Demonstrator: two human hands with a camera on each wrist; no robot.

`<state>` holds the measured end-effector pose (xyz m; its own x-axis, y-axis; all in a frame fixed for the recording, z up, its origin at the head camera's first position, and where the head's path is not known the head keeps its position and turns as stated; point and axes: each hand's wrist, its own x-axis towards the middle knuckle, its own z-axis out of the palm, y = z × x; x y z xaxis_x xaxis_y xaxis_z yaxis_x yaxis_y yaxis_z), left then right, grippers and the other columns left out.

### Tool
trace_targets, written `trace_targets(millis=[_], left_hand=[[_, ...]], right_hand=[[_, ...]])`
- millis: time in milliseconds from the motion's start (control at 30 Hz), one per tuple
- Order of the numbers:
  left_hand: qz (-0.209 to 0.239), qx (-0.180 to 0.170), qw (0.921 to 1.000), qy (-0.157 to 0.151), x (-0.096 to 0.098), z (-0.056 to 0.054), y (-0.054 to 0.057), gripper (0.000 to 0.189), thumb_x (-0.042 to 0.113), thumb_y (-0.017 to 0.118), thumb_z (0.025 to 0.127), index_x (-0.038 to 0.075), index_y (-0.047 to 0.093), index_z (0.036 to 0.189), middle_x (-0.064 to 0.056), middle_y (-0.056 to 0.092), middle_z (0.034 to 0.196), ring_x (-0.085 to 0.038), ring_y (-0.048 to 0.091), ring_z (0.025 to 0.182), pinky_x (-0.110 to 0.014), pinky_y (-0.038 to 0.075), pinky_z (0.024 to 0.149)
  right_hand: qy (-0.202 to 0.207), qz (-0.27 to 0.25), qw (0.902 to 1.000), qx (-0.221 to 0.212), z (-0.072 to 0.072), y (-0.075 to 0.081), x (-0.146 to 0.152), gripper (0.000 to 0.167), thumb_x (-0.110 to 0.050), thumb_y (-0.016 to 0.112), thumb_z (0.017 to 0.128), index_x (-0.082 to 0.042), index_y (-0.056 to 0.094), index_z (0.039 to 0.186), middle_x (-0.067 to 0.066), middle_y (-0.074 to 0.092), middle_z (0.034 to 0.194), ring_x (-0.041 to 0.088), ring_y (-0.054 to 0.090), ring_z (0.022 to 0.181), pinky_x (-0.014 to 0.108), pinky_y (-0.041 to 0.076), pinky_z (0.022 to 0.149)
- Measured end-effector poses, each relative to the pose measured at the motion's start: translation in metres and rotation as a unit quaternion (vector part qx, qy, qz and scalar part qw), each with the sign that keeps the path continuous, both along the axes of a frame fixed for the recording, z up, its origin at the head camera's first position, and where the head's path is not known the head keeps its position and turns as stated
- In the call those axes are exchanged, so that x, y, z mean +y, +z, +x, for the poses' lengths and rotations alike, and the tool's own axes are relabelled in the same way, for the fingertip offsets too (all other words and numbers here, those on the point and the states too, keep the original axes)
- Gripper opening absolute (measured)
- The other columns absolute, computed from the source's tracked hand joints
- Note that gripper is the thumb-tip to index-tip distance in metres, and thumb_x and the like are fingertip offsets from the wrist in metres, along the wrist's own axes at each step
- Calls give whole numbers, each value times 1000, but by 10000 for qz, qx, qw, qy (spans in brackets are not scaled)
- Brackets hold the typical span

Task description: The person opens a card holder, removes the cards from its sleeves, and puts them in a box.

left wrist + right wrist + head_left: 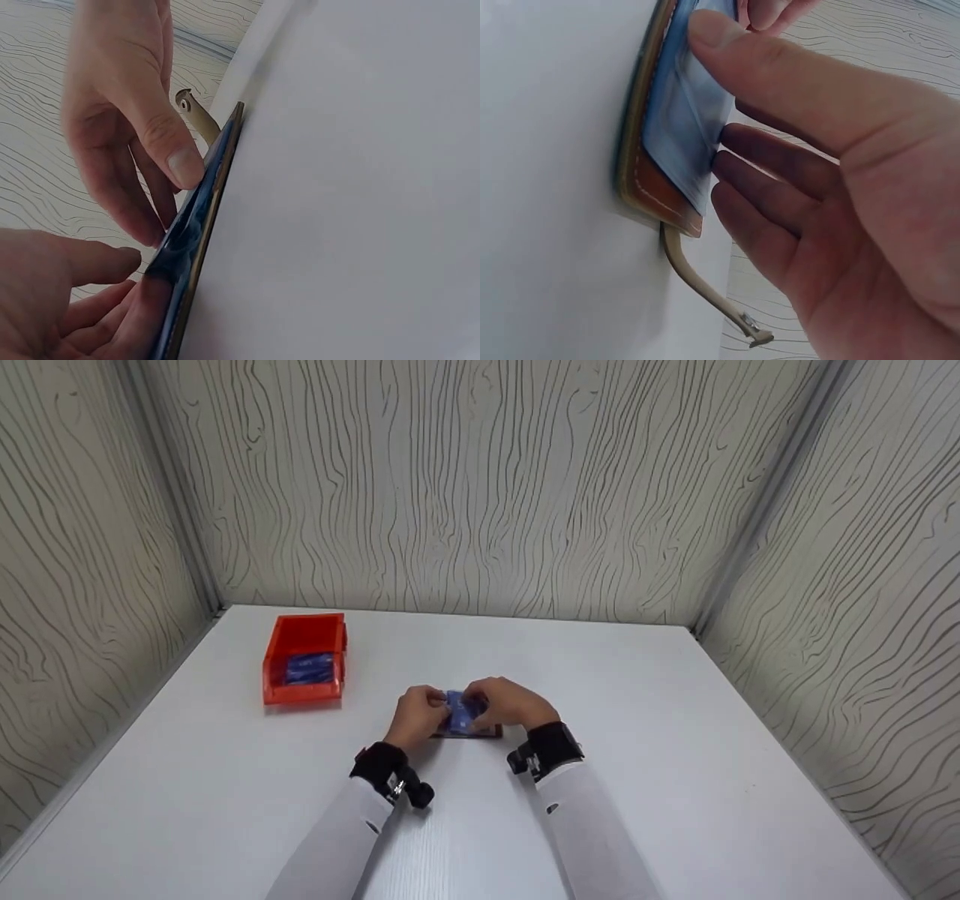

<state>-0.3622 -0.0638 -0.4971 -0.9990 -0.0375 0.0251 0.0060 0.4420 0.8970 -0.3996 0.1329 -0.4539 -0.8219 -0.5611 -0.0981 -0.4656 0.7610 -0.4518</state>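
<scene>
A flat blue packet with a glossy surface lies over a brown leather wallet with pale stitching along its edge. My left hand pinches the packet's left end; in the left wrist view, this hand comes in from the lower left, its fingertips at the blue film. From the right, my right hand grips the packet, thumb on its face and fingers at the opposite edge. A narrow tan strap with a metal snap sticks out from the wallet's right end.
A red open-front bin stands at the back left of the white table, with blue packets inside. Wood-patterned panels enclose the table at the back and both sides.
</scene>
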Motion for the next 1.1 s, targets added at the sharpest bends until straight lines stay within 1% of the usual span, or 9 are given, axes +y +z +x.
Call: trace_targets(millis=[200,300,467,667,833,1100], left_hand=[[7,117,9999,-9,-1,1,-1,28,2,72,96,-5,73,123,-19,79,113,-25,74,105,-36,62,89],[-5,179,9998,-70,-1,0,-2,27,2,71,96,-4,73,122,-20,79,113,-26,76,104,-35,62,88],[-1,259,9995,-156,-2,0,-3,25,2,70,95,-4,73,119,-21,80,112,-27,78,101,-34,63,82],[65,184,9997,-148,-1,0,-2,25,2,70,94,-3,72,118,-21,80,113,-26,77,101,-33,63,80],[111,120,9998,-101,-1,-1,0,24,2,71,94,-3,72,117,-21,79,114,-25,75,101,-32,63,79],[123,-49,9999,40,0,-1,-2,25,4,73,94,-1,72,118,-20,77,114,-24,73,102,-33,62,83]], right_hand=[[31,13,10000,-25,2,3,-2,53,-16,89,89,-10,72,139,10,74,139,28,66,131,49,52,117],[22,-14,10000,-18,3,4,-2,56,-16,89,89,-9,71,141,10,72,142,29,65,131,49,53,117],[38,21,10000,34,2,0,-4,62,-17,91,86,-9,68,143,11,70,145,29,66,132,49,54,116],[-10,146,9999,52,4,1,-7,71,-23,97,82,-11,67,145,10,69,147,30,66,133,49,54,117],[-101,165,9998,25,4,2,-5,71,-22,98,81,-11,68,144,10,70,146,30,66,133,49,53,117],[-105,268,9996,-76,1,2,4,71,-21,97,80,-10,68,145,11,68,149,30,63,137,50,50,121]])
